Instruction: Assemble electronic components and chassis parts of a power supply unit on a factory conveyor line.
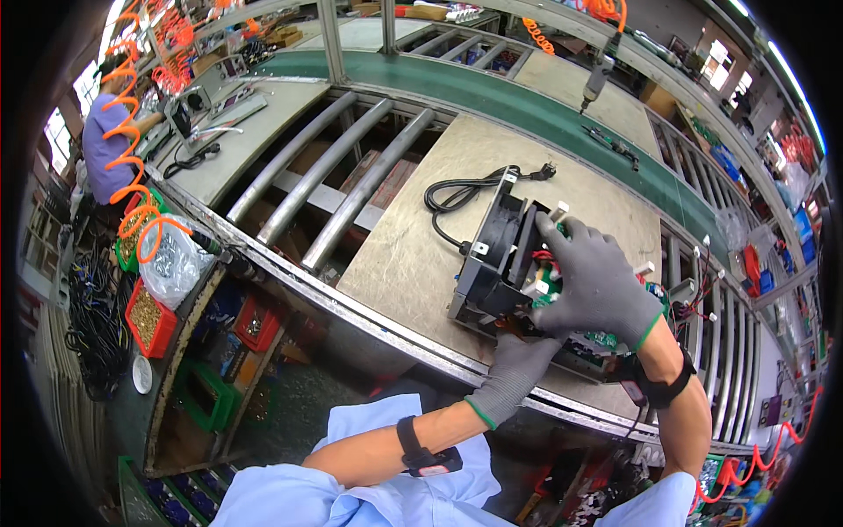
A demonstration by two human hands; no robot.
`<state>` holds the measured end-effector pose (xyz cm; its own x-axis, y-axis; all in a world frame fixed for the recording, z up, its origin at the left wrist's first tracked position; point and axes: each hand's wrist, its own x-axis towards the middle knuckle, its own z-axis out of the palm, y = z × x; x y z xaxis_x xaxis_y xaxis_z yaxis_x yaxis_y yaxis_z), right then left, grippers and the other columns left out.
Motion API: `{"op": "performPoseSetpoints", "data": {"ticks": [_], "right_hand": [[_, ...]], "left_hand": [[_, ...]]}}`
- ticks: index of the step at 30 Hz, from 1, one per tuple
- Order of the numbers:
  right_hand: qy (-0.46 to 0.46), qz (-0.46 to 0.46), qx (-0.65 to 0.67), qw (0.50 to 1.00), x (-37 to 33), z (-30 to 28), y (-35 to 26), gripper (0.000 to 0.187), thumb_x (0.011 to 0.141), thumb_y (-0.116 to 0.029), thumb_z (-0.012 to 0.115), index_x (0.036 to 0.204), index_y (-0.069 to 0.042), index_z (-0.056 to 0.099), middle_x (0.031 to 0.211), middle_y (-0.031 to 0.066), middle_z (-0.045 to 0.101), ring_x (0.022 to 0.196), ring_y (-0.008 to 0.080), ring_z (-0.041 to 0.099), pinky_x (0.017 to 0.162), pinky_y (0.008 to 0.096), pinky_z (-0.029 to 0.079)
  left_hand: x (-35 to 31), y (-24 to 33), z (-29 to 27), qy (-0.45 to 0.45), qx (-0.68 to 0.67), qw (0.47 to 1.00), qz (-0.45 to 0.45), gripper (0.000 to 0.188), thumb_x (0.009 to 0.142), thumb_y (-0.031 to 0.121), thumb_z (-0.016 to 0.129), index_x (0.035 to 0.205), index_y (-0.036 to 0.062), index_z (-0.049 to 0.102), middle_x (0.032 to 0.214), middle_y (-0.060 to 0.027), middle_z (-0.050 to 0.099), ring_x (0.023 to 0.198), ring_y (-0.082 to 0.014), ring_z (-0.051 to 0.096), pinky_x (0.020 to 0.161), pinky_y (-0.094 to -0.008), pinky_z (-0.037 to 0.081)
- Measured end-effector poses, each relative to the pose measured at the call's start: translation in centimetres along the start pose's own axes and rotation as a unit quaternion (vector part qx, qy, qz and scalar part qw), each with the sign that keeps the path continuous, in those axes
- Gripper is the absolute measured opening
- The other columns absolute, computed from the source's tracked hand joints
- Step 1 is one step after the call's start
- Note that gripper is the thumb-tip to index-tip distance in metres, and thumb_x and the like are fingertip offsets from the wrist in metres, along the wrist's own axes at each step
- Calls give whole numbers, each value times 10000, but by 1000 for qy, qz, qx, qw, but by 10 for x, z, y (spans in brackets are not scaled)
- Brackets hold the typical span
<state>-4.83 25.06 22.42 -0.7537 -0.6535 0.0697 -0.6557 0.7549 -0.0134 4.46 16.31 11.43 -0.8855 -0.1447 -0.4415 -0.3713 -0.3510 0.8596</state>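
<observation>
A black electronic unit (492,287) with a round fan part, green circuit boards, red wires and white connectors sits on a worn board. My right hand (601,283), in a grey glove, reaches over its top with curled fingers, gripping the inner parts beside the black plate (526,241). My left hand (520,367), gloved too, grips the unit's near side; its fingertips are partly hidden by the housing and the right hand. A black power cord (450,195) runs from the unit's far left side, its plug (544,172) lying on the board.
The board (395,250) rests on a roller conveyor (347,206). Behind runs a green belt (457,86), with a power screwdriver (600,79) hanging above. Red screw bins (149,318) and an orange coiled hose (132,132) are at left; a person (107,145) works beyond.
</observation>
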Motion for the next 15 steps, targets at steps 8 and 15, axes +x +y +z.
{"op": "performPoseSetpoints", "data": {"ticks": [8, 15], "right_hand": [[-18, 21, 33, 999, -8, 3, 5, 993, 585, -429, 770, 1431, -10, 460, 1252, 318, 555, 1088, 473, 600, 979, 489, 470], [166, 2, -47, 985, -22, 9, -4, 1004, 671, -582, 798, 1427, -13, 462, 1288, 285, 573, 1115, 445, 608, 1022, 529, 446]], "left_hand": [[22, -43, -18, -116, -136, 981, 72, 366, 858, 279, 714, 1082, -7, 667, 950, -46, 667, 848, -151, 627, 752, -315, 493], [13, -44, -6, -43, -24, 999, -17, 311, 905, 59, 603, 1213, 70, 563, 1034, -81, 598, 959, -228, 627, 705, -393, 550]]}}
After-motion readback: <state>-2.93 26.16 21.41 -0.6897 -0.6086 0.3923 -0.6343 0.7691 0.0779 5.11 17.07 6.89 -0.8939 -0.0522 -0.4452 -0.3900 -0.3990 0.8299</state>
